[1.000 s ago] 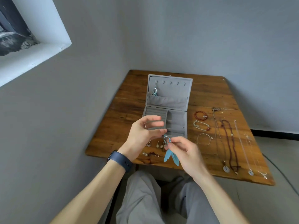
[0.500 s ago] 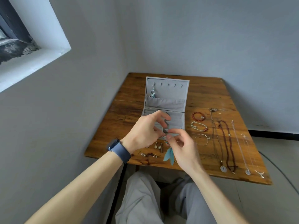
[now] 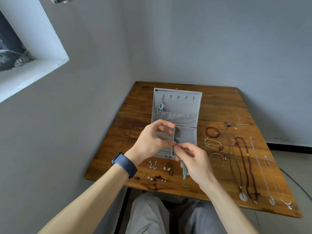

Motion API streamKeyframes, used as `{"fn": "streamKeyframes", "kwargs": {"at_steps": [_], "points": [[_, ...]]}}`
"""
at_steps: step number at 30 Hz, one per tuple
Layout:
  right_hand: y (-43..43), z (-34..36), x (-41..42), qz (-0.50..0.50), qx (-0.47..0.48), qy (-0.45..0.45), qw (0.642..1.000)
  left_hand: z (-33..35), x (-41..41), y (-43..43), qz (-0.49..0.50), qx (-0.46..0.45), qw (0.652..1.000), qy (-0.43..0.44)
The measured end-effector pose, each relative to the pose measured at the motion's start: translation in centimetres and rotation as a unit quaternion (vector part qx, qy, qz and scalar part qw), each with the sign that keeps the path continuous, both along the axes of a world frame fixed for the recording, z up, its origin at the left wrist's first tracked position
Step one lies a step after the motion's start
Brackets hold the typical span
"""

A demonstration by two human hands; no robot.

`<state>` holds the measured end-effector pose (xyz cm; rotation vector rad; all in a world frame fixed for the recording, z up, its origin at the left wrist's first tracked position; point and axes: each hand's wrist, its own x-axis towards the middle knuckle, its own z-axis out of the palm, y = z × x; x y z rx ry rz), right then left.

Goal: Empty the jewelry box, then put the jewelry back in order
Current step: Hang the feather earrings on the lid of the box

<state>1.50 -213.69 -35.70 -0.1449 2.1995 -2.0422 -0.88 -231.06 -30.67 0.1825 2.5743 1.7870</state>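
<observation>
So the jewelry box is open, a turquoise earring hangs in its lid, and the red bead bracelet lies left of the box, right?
One slip: the head view shows the red bead bracelet lying right of the jewelry box, not left. The box is open and a turquoise earring hangs in its lid.

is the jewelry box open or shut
Open: the jewelry box has its lid raised behind the tray, showing its hooks and pocket.
</observation>
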Motion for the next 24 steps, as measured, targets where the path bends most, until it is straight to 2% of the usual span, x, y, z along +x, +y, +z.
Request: {"fn": "streamKeyframes", "kwargs": {"at_steps": [4, 8, 13, 20, 24], "points": [[-0.8, 0.1, -1.9, -0.002, -0.036, -0.048, 0.998, -0.8, -1.5, 0.0, 0.034, 0.054, 0.998, -0.011], [-1.6, 0.4, -4.9, -0.005, -0.046, -0.084, 0.995, -1.0, -3.9, -0.5, 0.044, 0.069, 0.997, -0.009], [-2.3, 0.5, -9.0, -0.034, -0.007, -0.057, 0.998, -1.3, -7.4, -1.5, 0.050, 0.092, 0.994, -0.017], [-3.1, -0.2, -12.3, 0.014, 0.037, -0.038, 0.998, -2.3, -10.7, -2.0, 0.073, 0.115, 0.991, -0.008], [-3.4, -0.3, -13.2, 0.024, 0.037, -0.010, 0.999, -2.7, -11.8, -2.3, 0.099, 0.205, 0.973, -0.047]]}}
